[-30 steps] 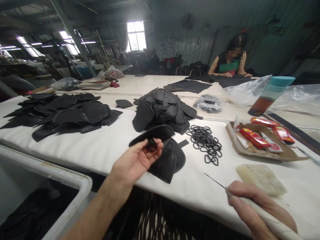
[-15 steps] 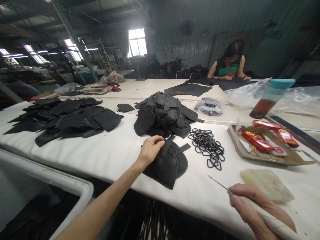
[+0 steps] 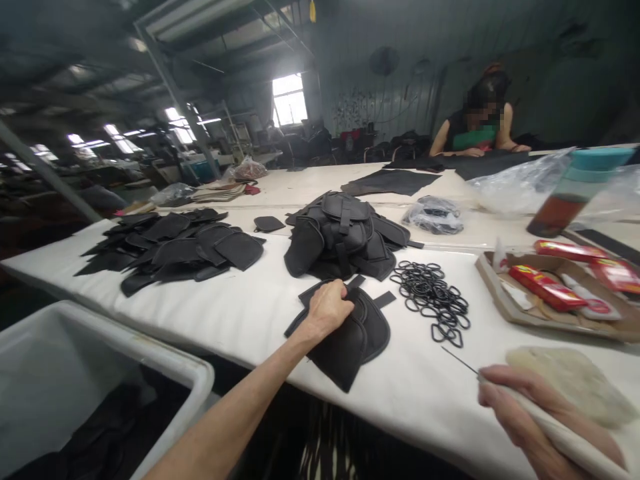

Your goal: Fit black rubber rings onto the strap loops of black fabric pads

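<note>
My left hand [image 3: 330, 308] is closed over a black stitched piece [image 3: 345, 347] with short straps, lying near the table's front edge. Its curled fingers grip the piece by its upper part; the fingertips are partly hidden. In my right hand [image 3: 540, 413] is an awl [image 3: 460, 360] with a pale, thick handle and a thin metal tip pointing left and away from me. Between the hands and a little farther off lies a heap of black D-rings [image 3: 430, 297]. Behind my left hand rises a pile of black strapped pieces [image 3: 333, 233].
Left on the white table [image 3: 240, 313] is a stack of flat black pieces [image 3: 175, 243]. At right are a cardboard tray [image 3: 493, 300] with red boxes, a yellowish block [image 3: 570, 383] and a bottle [image 3: 570, 200]. A white bin [image 3: 200, 373] stands lower left. A person [image 3: 480, 127] sits opposite.
My left hand has turned and curled more tightly over the black piece. The right hand still holds the awl. The whole view has shifted, so things appear farther right.
</note>
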### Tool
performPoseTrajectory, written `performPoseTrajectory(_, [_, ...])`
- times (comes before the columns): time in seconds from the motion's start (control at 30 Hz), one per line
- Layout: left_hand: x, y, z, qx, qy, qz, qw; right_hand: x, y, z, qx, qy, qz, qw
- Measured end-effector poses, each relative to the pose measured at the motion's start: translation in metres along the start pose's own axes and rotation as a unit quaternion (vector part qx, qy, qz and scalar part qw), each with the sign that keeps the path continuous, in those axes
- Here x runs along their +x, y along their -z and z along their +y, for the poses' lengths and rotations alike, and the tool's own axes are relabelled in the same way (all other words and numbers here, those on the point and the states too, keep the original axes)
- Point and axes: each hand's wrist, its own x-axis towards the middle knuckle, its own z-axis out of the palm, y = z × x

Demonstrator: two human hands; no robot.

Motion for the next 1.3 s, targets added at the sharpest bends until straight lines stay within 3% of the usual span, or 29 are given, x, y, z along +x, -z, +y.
performPoseTrajectory(0.1, [0.002,0.004,-0.001,-0.07,-0.005,-0.034,0.997,0.01,-0.005,-0.013,-0.007,-0.043,-0.017,0.999])
performPoseTrajectory(0.23, [0.003,0.01,0.0,-0.174,0.005,-0.114,0.978,0.027,-0.015,-0.012,-0.039,-0.024,-0.071,0.996])
performPoseTrajectory(0.43, [-0.026,-0.001,0.017,-0.365,0.056,-0.187,0.91,0.044,-0.028,0.005,-0.229,0.028,-0.085,0.969])
performPoseTrajectory(0.57, [-0.047,-0.027,0.025,-0.342,0.043,-0.185,0.92,0.05,-0.041,0.008,-0.364,0.088,-0.08,0.924])
performPoseTrajectory(0.67, [-0.055,-0.042,0.027,-0.331,0.032,-0.167,0.928,0.054,-0.049,0.008,-0.395,0.096,-0.081,0.91])
performPoseTrajectory(0.77, [-0.058,-0.046,0.027,-0.33,0.03,-0.181,0.926,0.056,-0.052,0.008,-0.413,0.111,-0.082,0.9])
performPoseTrajectory(0.9, [-0.06,-0.04,0.026,-0.285,0.029,-0.206,0.936,0.056,-0.049,0.011,-0.401,0.14,-0.08,0.902])
performPoseTrajectory(1.07, [-0.065,-0.038,0.024,-0.23,0.002,-0.198,0.953,0.053,-0.042,0.007,-0.338,0.16,-0.049,0.926])
performPoseTrajectory(1.2, [-0.064,-0.042,0.021,-0.238,0.002,-0.205,0.95,0.05,-0.05,-0.006,-0.193,0.159,-0.01,0.968])
performPoseTrajectory(1.3, [-0.064,-0.044,0.02,-0.248,0.002,-0.211,0.945,0.047,-0.062,-0.012,-0.112,0.198,0.001,0.974])
